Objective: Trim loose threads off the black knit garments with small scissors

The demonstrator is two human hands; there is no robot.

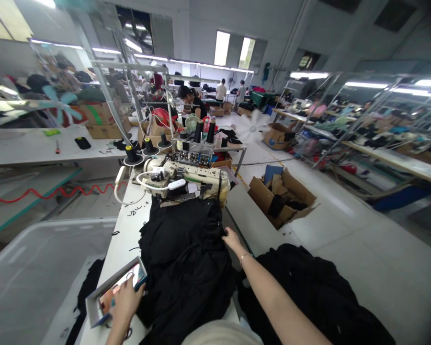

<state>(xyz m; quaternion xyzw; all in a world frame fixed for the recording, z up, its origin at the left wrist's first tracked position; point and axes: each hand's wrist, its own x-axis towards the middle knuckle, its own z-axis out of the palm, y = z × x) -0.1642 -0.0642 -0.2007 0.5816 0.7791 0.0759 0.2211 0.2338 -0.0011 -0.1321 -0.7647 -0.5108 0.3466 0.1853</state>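
Note:
A large heap of black fabric (187,249) is spread on the white table in front of me, its far edge up against the sewing machine (187,175). My right hand (233,241) is at the right side of this fabric, with the fingers closed on its edge. To the left, my left hand (126,298) hovers over or touches a phone (119,289) with a lit screen, which lies in a shallow open box (93,306). The index finger and thumb of that hand are apart. A small dark ring shows by the index fingertip, and I cannot make out what it belongs to.
More black fabric (316,287) is piled at my right. A translucent plastic bin (32,268) stands at the left. Thread cones (132,154) rise behind the machine. On the floor is a cardboard box (283,196) with dark scraps. A fan (251,127) and other people are farther off.

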